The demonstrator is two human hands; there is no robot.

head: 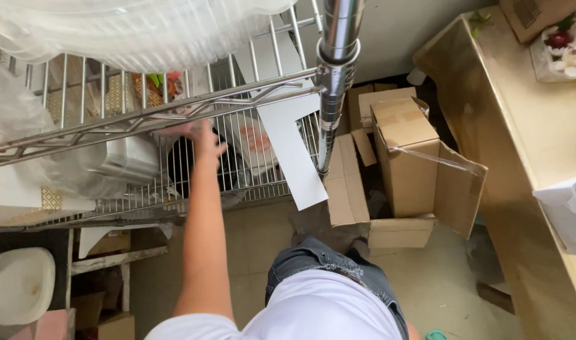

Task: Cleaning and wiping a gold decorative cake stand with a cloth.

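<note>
Head view: the left hand [199, 135] is reaching into the wire shelf [174, 113], just under the upper rack's front rail. Its fingers are partly hidden, so whether it is open or closed cannot be told. The nearest thing is a metal container [127, 160] on the lower rack. Judgement: the forearm should be clearing the rail and steel post [335, 82]. The right hand is not showing.

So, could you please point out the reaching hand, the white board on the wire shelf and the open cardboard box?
left hand [203, 140]: head view, back of the hand.
white board [294, 148]: head view, middle of its flat face.
open cardboard box [406, 170]: head view, its side panel.
</note>
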